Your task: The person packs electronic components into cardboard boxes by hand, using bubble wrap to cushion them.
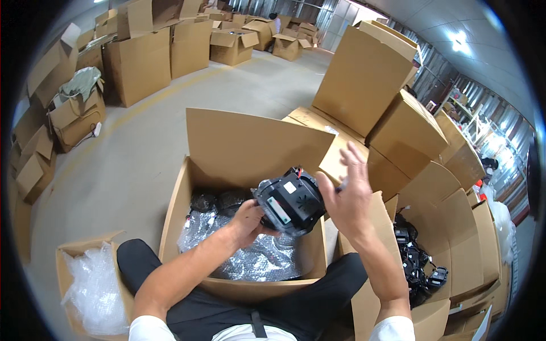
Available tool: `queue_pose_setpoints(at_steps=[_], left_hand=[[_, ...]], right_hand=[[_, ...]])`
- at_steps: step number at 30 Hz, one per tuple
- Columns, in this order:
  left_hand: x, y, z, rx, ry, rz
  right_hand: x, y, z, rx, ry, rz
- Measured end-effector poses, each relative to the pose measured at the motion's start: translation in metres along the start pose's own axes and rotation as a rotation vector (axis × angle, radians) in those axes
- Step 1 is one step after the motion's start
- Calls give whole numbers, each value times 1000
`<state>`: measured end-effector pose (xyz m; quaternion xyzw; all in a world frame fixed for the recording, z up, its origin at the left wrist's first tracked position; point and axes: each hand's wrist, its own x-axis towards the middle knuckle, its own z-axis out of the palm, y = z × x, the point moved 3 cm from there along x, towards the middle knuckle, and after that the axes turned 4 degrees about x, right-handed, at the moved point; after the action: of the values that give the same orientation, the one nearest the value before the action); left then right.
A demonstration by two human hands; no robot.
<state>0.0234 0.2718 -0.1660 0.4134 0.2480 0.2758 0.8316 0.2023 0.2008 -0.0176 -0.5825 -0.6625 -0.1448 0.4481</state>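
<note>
My left hand [250, 219] grips a black plastic device [298, 202] by its left side, above an open cardboard box [244, 139] between my legs. The device has a rounded housing, pale labels and a bit of red wire on top. What looks like clear wrap covers its left and lower edge. My right hand [350, 193] is raised at the device's right side, fingers stretched out and apart; whether its thumb touches the housing I cannot tell. Inside the box lie bubble-wrapped items [261, 258], with darker wrapped pieces at the back.
Left of my knee, a small carton [65, 250] holds bubble wrap [96, 290]. To my right, an open box [432, 210] contains several black devices [418, 258]. Tall cartons [364, 74] stand ahead to the right. More boxes [139, 62] line the far left.
</note>
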Motion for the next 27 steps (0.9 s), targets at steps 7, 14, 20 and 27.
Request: queue_pose_setpoints(at_steps=[7, 14, 20, 27], left_hand=[[-15, 72, -26, -23, 60, 209], [-29, 100, -48, 471, 249, 290], [-39, 94, -124, 547, 569, 102], [-37, 119, -148, 497, 686, 142]], right_hand=[[-1, -47, 22, -132, -507, -441], [16, -29, 87, 49, -155, -503], [22, 21, 142, 607, 88, 376], [-128, 203, 233, 1157, 181, 1274]])
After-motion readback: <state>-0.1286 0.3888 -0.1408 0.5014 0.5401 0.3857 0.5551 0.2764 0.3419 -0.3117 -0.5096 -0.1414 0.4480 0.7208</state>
